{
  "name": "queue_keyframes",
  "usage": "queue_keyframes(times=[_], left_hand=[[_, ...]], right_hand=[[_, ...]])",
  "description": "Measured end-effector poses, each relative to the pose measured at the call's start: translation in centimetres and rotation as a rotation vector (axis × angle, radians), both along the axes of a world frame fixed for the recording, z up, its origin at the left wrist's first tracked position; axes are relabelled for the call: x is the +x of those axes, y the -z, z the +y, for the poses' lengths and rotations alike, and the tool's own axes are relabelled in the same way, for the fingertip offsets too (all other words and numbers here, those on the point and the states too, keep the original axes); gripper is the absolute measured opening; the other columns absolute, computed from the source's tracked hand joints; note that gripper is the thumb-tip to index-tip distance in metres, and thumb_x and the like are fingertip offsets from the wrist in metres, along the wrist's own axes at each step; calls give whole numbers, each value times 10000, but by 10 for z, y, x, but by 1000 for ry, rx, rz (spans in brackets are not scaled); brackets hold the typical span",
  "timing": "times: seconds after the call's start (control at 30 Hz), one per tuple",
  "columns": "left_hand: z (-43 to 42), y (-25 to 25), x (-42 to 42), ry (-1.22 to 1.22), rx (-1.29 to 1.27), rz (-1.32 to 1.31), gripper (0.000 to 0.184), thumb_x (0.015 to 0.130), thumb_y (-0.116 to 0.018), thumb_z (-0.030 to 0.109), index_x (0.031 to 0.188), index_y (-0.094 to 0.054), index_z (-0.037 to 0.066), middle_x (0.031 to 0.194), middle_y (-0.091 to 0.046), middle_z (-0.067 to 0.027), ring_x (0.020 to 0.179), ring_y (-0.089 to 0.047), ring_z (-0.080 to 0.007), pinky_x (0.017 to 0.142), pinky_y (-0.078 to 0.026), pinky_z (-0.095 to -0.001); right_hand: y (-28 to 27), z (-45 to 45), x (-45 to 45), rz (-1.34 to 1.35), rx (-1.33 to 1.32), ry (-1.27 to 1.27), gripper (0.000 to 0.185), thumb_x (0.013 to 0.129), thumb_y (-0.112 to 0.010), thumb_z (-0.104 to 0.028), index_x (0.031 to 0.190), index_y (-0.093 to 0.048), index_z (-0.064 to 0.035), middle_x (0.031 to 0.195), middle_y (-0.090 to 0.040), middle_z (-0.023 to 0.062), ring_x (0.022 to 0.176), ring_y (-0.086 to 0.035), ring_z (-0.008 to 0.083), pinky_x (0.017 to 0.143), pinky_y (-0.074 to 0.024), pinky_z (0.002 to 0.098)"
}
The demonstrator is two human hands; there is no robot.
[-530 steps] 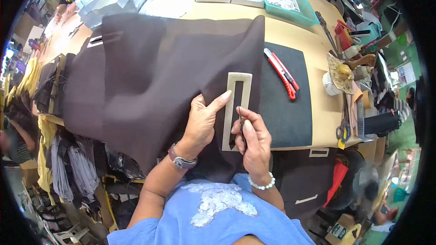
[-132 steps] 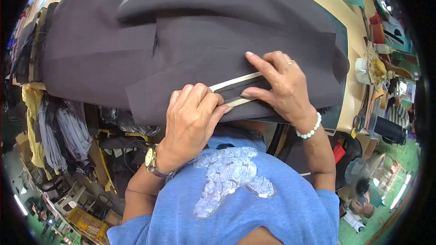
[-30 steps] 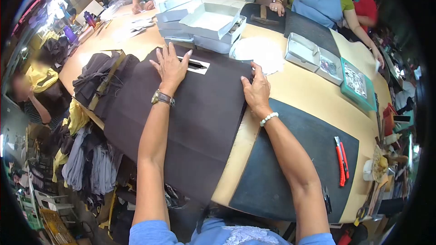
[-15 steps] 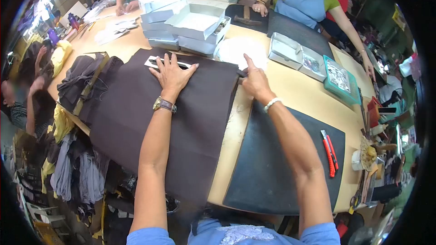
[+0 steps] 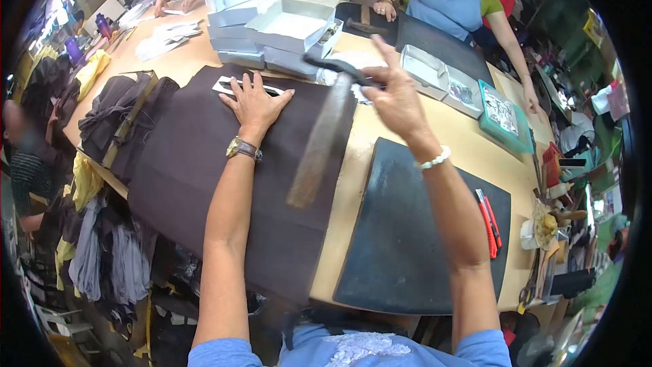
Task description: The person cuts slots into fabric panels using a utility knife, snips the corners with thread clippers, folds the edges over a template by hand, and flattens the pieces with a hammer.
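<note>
Dark brown fabric [image 5: 278,190] lies over the left part of the table. My left hand [image 5: 255,105] presses flat on its upper part with fingers spread, partly over a white rectangular frame [image 5: 224,86] around a dark slot. My right hand [image 5: 395,98] is raised above the fabric's right edge, gripping a hammer [image 5: 316,143] by its dark head. The wooden handle hangs down toward me over the fabric, blurred by motion.
Grey-white boxes [image 5: 282,27] are stacked behind the fabric. A black mat [image 5: 414,231] lies at the right, with red cutters [image 5: 489,224] at its edge. A teal tray [image 5: 506,119] stands farther back. Across the table are a co-worker's arm [image 5: 513,47] and another co-worker's hands [image 5: 178,3].
My right hand has left the fabric's upper right corner and lifted, now with the hammer in it. My left hand has spread over the white frame and stays there.
</note>
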State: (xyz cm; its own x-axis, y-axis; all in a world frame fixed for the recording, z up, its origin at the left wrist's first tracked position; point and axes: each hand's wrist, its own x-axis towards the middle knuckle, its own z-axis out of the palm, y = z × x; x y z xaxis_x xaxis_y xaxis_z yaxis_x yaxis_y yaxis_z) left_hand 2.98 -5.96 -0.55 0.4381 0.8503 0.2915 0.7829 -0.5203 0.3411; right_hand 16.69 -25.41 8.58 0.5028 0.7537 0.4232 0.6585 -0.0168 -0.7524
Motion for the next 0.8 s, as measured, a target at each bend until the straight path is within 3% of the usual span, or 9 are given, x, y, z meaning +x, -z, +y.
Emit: queue_keyframes(times=[0.03, 0.07, 0.23, 0.3, 0.33, 0.43, 0.57, 0.73, 0.8], left_hand=[[-1, -1, 0, 1, 9, -1, 922, 693, -619, 638, 1363, -405, 41, 1413, -377, -185, 1367, -188, -386, 1058, -62, -647], [-1, -1, -1, 2, 18, 0, 921, 696, -618, 637, 1364, -402, 41, 1412, -380, -183, 1366, -191, -384, 1058, -66, -648], [4, 6, 0, -3, 80, 40, 921, 714, -594, 652, 1371, -387, 40, 1416, -383, -168, 1363, -210, -372, 1048, -93, -660], [4, 5, 1, -20, 133, 90, 899, 715, -572, 695, 1355, -421, 82, 1395, -411, -145, 1345, -252, -384, 1017, -122, -685], [5, 4, 0, -17, 143, 85, 887, 716, -559, 708, 1344, -436, 93, 1384, -421, -150, 1334, -275, -379, 1003, -142, -690], [5, 3, 0, -9, 149, 116, 868, 712, -539, 722, 1323, -463, 111, 1362, -448, -137, 1320, -305, -381, 1014, -142, -684], [24, 12, 2, 6, 166, 159, 791, 718, -518, 746, 1299, -500, 209, 1339, -492, -92, 1279, -365, -381, 969, -226, -657], [46, 21, 7, -21, 130, 236, 912, 716, -447, 789, 1397, -395, 185, 1433, -392, -79, 1338, -279, -377, 998, -103, -714], [63, 32, 5, -1, 129, 236, 949, 721, -427, 797, 1418, -356, 157, 1453, -361, -80, 1342, -257, -397, 991, -84, -725]], right_hand=[[1, 6, -12, 37, -5, -48, 730, 715, -606, 23, 1393, -357, -82, 947, -681, 164, 882, -650, 250, 813, -479, 335], [0, 10, -25, 16, -47, -40, 760, 721, -596, 87, 1411, -323, -79, 960, -677, 98, 813, -610, 145, 779, -481, 276], [70, 33, -19, -71, -94, 108, 712, 739, -568, 41, 1397, -344, -119, 996, -663, 181, 928, -639, 332, 844, -487, 392], [96, 30, -14, -200, -497, 226, 566, 771, -543, -35, 1324, -432, -81, 1041, -651, 167, 999, -595, 378, 900, -457, 422], [122, 31, -7, -489, -279, 223, 512, 786, -533, -68, 1294, -471, -79, 1105, -629, 166, 1057, -574, 347, 960, -410, 434], [79, -7, -38, -592, -303, 257, 727, 740, -680, -161, 1389, -355, -115, 1377, -414, 174, 1279, -344, 432, 1072, -221, 521], [25, -122, -78, -617, -121, 291, 659, 766, -672, -188, 1356, -392, -105, 1366, -388, 198, 1289, -323, 423, 1037, -274, 576], [21, -317, -108, -649, 173, 778, 527, 840, -611, -161, 1306, -438, 15, 1322, -431, 214, 1249, -394, 367, 1051, -293, 446], [48, -383, -124, -533, 45, 1221, 485, 883, -546, -130, 1315, -405, 40, 1358, -394, 229, 1274, -368, 373, 1060, -288, 438]])
